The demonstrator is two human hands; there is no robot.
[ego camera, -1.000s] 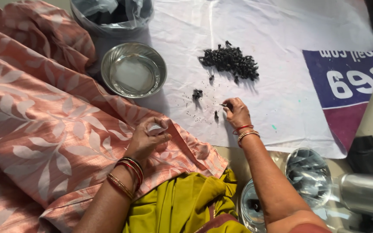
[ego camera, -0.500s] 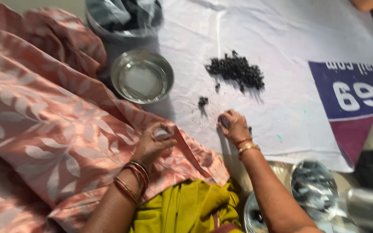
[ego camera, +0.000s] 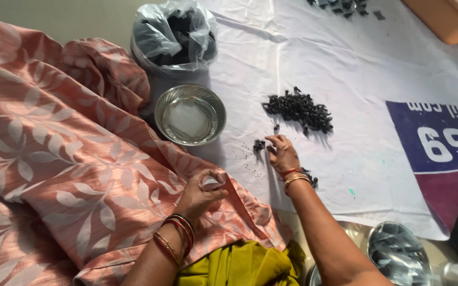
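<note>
My right hand (ego camera: pixel 282 154) rests on the white cloth (ego camera: pixel 356 69), fingertips touching a small clump of dark bits (ego camera: pixel 259 144). A larger pile of the same small black pieces (ego camera: pixel 299 109) lies just beyond it. My left hand (ego camera: pixel 200 194) sits on the peach leaf-patterned fabric (ego camera: pixel 54 159) over my lap, fingers curled around a small pale object (ego camera: pixel 210 182). Both wrists carry bangles. An empty steel bowl (ego camera: pixel 190 114) stands between the fabric and the pile.
A bucket lined with clear plastic (ego camera: pixel 175 37) holds dark material at the top. More black pieces (ego camera: pixel 340 6) lie at the far edge. A steel vessel (ego camera: pixel 398 254) sits bottom right. An orange container (ego camera: pixel 441 18) is at the top right corner.
My right hand moved left from the loose specks onto the small clump by the big pile. The left hand stays curled on the fabric. The view shifted, showing more of the bucket.
</note>
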